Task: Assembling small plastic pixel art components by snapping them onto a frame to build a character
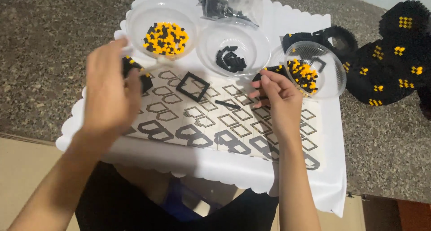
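My left hand (110, 89) is raised over the left part of a white sheet printed with block outlines (233, 123), its fingers closed on a small black and yellow brick assembly (134, 69) and blurred. My right hand (278, 98) rests on the sheet's right side, fingers pinched on a black piece with yellow bits (269, 70), beside a tilted clear bowl of yellow and black bricks (314, 69). A square black frame (193, 86) and a short black bar (227, 105) lie on the sheet between the hands.
A clear bowl of yellow and black bricks (164, 33) and a clear bowl of black bricks (233, 51) stand behind the sheet on a white scalloped tray (215, 166). A plastic bag of dark pieces (229, 4) lies at the back. A large black and yellow brick model (390, 56) sits right.
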